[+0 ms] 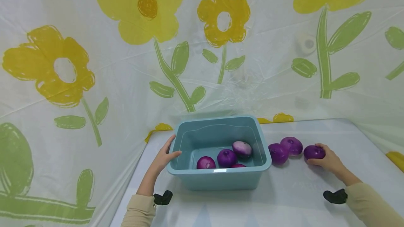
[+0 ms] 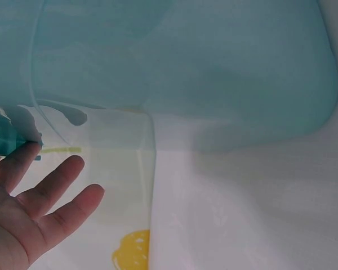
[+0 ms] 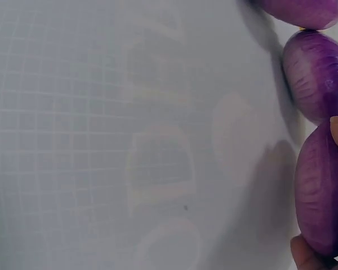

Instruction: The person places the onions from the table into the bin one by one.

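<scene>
My right hand [image 1: 329,161] grips a purple onion [image 1: 315,152] at the right of the table, thumb and fingers on opposite sides of it. The same onion [image 3: 321,194] shows at the right edge of the right wrist view. Two more purple onions, one nearer [image 1: 278,154] and one farther back [image 1: 291,146], lie between it and a light blue plastic basin [image 1: 217,179]. At the basin's left rim is my left hand [image 1: 162,157], its thumb reaching over the edge. In the left wrist view its fingers [image 2: 67,225] are spread and fairly straight beside the basin wall.
Several onions lie inside the basin, among them a dark purple one [image 1: 227,158] and a paler one [image 1: 242,149]. A white tabletop [image 1: 293,199] carries everything. Behind it hangs a flower-printed curtain [image 1: 265,62]. Black straps hang at both wrists.
</scene>
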`<state>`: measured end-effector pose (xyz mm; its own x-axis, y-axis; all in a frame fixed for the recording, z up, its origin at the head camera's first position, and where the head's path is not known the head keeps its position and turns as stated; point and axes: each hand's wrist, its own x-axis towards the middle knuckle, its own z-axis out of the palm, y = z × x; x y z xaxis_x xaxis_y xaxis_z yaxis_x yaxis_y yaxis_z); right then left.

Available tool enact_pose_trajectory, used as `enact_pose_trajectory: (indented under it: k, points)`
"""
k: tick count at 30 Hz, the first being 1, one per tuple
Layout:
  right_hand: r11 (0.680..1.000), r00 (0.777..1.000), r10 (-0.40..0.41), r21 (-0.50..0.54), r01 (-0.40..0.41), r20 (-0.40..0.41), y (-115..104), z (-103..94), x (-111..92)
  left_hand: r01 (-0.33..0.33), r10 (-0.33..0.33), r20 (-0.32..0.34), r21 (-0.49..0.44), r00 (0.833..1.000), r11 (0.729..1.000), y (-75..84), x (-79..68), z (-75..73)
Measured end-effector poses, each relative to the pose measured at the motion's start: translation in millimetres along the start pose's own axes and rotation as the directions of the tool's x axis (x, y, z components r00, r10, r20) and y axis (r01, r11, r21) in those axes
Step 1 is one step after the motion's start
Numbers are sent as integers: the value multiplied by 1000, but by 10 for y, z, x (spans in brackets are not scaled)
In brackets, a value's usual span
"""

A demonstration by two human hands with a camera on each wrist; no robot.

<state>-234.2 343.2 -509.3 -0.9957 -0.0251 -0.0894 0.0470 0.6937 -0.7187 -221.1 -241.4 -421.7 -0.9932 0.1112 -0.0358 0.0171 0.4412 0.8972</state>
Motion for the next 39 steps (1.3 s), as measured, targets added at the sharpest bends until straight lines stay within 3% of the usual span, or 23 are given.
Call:
enact_pose_trajectory:
  k: [8,24,39]
  points:
    - [1000,1000,6,-29,-6,9,-154,-171,-34,8,-8,-5,17,1000,1000,-23,17,2]
    - [997,997,-70,-21,70,18,-515,-451,64,15,-15,-8,7,1000,1000,-2,4,8]
    - [991,991,-133,-7,133,24,-1188,-637,241,9,-9,-10,24,1000,1000,-14,6,3]
